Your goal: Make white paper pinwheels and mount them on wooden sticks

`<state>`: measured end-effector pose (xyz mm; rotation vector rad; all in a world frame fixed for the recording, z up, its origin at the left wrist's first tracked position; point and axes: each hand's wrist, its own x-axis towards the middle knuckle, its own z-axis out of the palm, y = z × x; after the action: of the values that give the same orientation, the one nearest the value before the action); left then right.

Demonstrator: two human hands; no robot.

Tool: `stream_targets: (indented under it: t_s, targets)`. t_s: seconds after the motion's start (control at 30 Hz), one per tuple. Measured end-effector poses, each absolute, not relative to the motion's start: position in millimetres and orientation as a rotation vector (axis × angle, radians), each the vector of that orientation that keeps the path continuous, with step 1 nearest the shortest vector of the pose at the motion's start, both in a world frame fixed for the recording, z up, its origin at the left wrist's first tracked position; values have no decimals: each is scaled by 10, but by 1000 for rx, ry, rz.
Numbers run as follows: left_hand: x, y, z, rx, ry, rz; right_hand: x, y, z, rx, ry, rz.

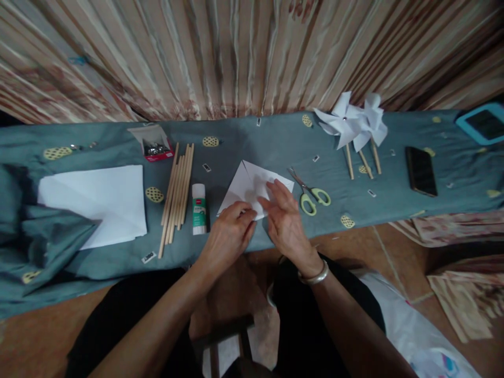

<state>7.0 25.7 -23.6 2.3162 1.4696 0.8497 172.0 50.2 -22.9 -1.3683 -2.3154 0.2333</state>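
Left hand pinches white paper at its near edge; right hand, fingers spread, overlies it; likely folding, next needing a firm crease.

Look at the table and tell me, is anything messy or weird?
Yes, at the left end the green cloth is bunched up instead of flat, and a fold covers one corner of the white paper stack. Also, a few tiny shiny bits lie loose, away from the open box.
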Motion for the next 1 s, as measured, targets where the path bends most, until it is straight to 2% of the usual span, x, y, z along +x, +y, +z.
stream_targets:
  t_s: [0.17, 0.5, 0.77, 1.0]
  targets:
    - [50, 275, -227, 2344, 1446, 819, 1911, 737, -190, -1474, -2176, 177]
    - [-76, 382, -175, 2427, 1336, 749, 1993, 828, -128, -1569, -2279, 80]
    - [-154, 517, -132, 2553, 1553, 672, 2282, 850, -170, -1700, -2129, -106]
    - [-10, 390, -73, 2565, 1536, 759, 2217, 776, -169, -1459, -2193, 213]
